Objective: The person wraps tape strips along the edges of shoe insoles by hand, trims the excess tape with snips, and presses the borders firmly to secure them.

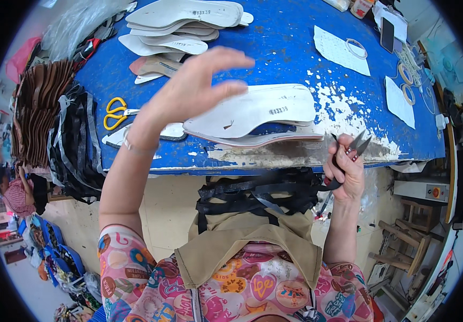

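My left hand (202, 86) is open, thumb and fingers apart, in front of the left part of a white shoe sole piece (280, 102). I cannot tell whether it touches the piece. Beneath that lies another sole piece (274, 141), near the table's front edge. My right hand (347, 169) is closed round small thread snips (359, 144), their dark blades apart and pointing away from me. A black strip (331, 185) runs from the same hand toward several black strips (253, 196) across my lap.
Yellow-handled scissors (115, 114) lie on the blue table (274, 48), left of my forearm. Stacked white sole pieces (183, 13) are at the back. Brown pieces (38, 112) and black strips (76, 139) hang at the left edge. Paper sheets (339, 48), a phone (387, 35) and tape rolls (406, 86) lie right.
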Action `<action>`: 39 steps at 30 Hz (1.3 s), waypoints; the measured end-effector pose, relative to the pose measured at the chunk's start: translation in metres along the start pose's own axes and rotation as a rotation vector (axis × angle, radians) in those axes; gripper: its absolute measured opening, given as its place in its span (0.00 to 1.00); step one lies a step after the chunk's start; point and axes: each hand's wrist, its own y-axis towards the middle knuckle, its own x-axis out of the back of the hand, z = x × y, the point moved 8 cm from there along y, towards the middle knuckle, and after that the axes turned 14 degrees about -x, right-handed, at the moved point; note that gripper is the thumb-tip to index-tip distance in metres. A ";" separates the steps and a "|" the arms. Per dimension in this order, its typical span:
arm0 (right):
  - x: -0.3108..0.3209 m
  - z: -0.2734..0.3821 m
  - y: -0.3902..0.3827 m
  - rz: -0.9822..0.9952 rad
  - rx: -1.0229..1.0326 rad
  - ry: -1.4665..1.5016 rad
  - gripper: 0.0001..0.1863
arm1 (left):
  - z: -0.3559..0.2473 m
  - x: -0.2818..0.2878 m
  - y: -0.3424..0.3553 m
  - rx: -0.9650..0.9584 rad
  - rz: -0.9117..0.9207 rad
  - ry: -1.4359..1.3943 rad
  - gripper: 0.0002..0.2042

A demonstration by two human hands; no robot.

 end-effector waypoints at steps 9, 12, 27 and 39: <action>-0.003 -0.030 0.015 -0.224 0.037 -0.329 0.13 | -0.057 -0.042 -0.108 0.335 -0.040 0.188 0.34; 0.008 -0.048 0.001 -0.308 -0.051 -0.483 0.12 | -0.082 -0.059 -0.132 0.367 -0.152 0.183 0.38; 0.018 -0.034 0.044 -0.235 -0.046 -0.226 0.12 | -0.015 -0.069 -0.088 0.107 -0.097 0.157 0.32; 0.022 0.007 0.018 -0.031 -0.001 -0.121 0.19 | -0.021 -0.079 0.002 0.241 0.122 0.471 0.23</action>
